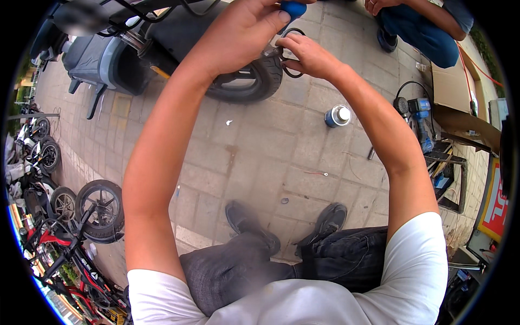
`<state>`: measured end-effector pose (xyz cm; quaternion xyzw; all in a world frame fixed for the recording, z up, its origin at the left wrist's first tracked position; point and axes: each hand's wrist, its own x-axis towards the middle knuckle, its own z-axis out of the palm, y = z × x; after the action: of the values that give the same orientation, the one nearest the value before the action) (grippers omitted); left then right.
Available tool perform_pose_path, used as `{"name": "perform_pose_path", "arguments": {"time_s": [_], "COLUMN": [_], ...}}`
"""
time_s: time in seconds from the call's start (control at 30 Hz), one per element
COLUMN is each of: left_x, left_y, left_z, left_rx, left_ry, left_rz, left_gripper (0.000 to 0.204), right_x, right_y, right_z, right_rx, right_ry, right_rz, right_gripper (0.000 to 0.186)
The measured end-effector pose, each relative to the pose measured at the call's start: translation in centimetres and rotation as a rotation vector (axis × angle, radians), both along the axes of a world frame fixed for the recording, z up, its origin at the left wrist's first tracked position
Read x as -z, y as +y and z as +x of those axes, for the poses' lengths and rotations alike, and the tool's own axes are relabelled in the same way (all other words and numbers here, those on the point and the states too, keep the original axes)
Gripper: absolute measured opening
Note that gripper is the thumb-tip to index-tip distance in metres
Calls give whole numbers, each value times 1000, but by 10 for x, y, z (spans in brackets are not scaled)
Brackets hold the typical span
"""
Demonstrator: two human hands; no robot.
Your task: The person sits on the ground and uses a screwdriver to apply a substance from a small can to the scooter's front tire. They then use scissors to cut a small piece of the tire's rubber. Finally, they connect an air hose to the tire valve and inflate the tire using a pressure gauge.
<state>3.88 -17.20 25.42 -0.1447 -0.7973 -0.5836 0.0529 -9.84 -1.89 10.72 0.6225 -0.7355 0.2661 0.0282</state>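
At the top middle, my left hand (238, 35) is closed around a tool with a rounded blue handle (294, 8); the rest of that tool is hidden by the hand. Just right of it, my right hand (314, 57) grips a pair of scissors (293, 74) by its dark looped handles. Their blades point left toward the black tyre (268, 76) of a scooter wheel, partly covered by my left hand. I cannot tell whether the blades touch the tyre. Below my right hand, a small blue can with a silver top (338, 116) stands on the paving.
The dark scooter (108, 62) fills the upper left. Another person (417, 27) crouches at the upper right. A blue power tool (421, 116), a cardboard box (455, 86) and a metal-framed tool rack (449, 176) stand on the right. Several bikes and a loose wheel (100, 208) line the left.
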Motion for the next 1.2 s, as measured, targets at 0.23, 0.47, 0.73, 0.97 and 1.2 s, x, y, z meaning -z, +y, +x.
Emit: {"name": "perform_pose_path", "arguments": {"time_s": [0.23, 0.47, 0.73, 0.97, 1.2], "left_x": [3, 2, 1, -4, 3], "left_y": [6, 4, 3, 5, 1], "left_z": [0, -3, -5, 0, -4], "left_rx": [33, -42, -75, -80, -103], "left_ry": [39, 49, 43, 12, 60], "left_rz": [132, 20, -33, 38, 14], "left_gripper": [31, 31, 31, 32, 34], "right_x": [2, 4, 9, 15, 17], "right_y": [2, 6, 9, 12, 13], "right_z": [2, 6, 10, 13, 20], "right_rx": [-14, -11, 25, 61, 108], "right_ry": [-21, -42, -27, -55, -81], "right_rz": [10, -16, -44, -40, -33], "right_gripper": [43, 40, 40, 37, 34]}}
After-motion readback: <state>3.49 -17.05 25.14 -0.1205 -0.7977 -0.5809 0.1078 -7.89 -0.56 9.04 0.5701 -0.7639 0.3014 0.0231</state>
